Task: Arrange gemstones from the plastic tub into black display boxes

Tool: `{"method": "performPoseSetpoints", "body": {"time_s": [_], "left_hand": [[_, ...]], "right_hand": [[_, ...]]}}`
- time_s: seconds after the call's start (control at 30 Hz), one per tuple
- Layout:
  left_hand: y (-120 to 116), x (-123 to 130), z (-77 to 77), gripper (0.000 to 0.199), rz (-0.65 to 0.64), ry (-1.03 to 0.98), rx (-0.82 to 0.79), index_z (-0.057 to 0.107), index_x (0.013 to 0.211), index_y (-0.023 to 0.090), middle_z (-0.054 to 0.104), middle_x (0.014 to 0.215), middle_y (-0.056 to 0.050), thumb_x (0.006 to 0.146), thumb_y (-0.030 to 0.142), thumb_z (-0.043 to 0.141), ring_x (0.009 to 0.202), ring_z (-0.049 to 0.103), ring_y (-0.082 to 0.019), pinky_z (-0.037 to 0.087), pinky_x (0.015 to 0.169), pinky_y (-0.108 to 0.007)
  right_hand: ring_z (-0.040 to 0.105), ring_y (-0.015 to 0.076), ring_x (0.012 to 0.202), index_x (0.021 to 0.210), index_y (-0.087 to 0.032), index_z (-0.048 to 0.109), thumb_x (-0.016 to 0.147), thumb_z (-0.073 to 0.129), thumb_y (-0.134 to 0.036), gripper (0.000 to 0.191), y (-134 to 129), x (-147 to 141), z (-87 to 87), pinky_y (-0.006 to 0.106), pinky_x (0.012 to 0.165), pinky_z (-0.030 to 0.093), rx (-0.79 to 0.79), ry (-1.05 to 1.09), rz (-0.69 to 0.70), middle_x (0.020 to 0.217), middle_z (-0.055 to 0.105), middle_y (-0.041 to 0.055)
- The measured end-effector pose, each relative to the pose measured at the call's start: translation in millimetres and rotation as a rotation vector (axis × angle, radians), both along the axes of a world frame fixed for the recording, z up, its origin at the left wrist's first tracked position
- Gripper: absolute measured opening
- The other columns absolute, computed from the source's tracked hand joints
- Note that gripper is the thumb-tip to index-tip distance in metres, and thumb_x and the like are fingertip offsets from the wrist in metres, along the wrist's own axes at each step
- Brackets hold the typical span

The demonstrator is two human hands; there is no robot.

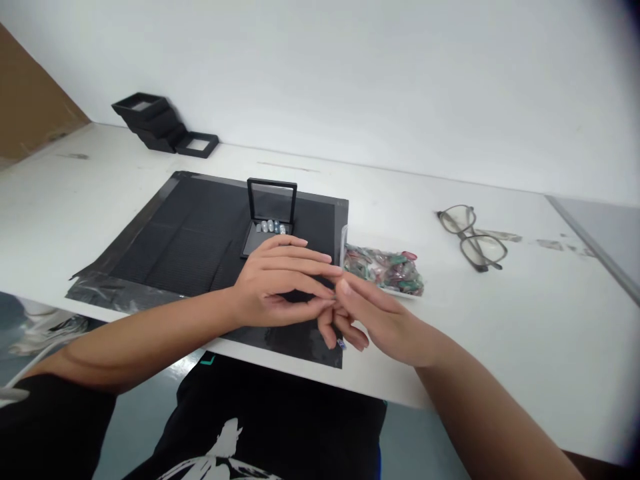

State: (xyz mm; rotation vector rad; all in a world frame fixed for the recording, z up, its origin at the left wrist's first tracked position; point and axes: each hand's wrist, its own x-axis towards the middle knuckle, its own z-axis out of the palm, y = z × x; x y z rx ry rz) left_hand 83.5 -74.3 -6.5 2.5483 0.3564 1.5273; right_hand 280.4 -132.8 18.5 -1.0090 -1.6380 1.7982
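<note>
Over the front right part of the black mat [165, 233], my two hands meet at the fingertips. On my left hand [280, 280] the thumb and index finger pinch together, and the other fingers stretch out. My right hand [380, 313] pinches thumb against fingers at the same spot, its lower fingers curled. Whatever lies between the fingertips is too small to make out. A tiny purple and white piece [341, 344] shows beside my right hand's curled fingers. Behind my left hand stands an open black case [273, 181] with several shiny, pale blue-grey oval pieces [271, 226] inside.
A clear tray [344, 243] of small red and green pieces in plastic wrapping [385, 267] sits right of the mat. Eyeglasses [470, 237] lie farther right on the white table [530, 333]. Stacked black cases [150, 120] stand by the wall, another case [197, 144] beside them.
</note>
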Motion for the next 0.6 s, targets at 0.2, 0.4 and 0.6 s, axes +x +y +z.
{"method": "performPoseSetpoints", "body": {"time_s": [0.2, 0.4, 0.6], "left_hand": [[4, -10, 11.6, 0.014, 0.049, -0.230, -0.045, 0.064, 0.080, 0.023, 0.079, 0.098, -0.003, 0.080, 0.028, 0.078, 0.085, 0.074, -0.017, 0.062, 0.076, -0.035], [2, -16, 16.6, 0.020, 0.117, -0.341, -0.134, 0.058, 0.079, 0.023, 0.076, 0.101, -0.003, 0.088, 0.037, 0.070, 0.087, 0.071, -0.017, 0.061, 0.072, -0.036], [-2, -17, 12.7, 0.021, 0.042, -0.374, -0.275, 0.049, 0.083, 0.022, 0.073, 0.111, -0.004, 0.093, 0.036, 0.060, 0.092, 0.070, -0.017, 0.062, 0.079, -0.038]], "right_hand": [[0.044, 0.0113, 0.047, 0.152, -0.022, 0.037, 0.101, 0.036, -0.059, 0.063, 9, 16, 1.5, 0.028, 0.048, 0.041, 0.088, 0.073, -0.240, 0.069, 0.062, -0.0014], [0.051, 0.0147, 0.055, 0.145, -0.027, 0.049, 0.104, 0.036, -0.047, 0.047, 13, 25, -3.3, 0.029, 0.050, 0.044, 0.403, -0.118, -0.372, 0.067, 0.060, -0.0008], [0.056, 0.0147, 0.060, 0.135, -0.027, 0.059, 0.096, 0.058, -0.041, 0.042, 19, 25, -17.7, 0.030, 0.054, 0.039, 0.947, -0.784, -0.317, 0.080, 0.067, 0.0014]]}}
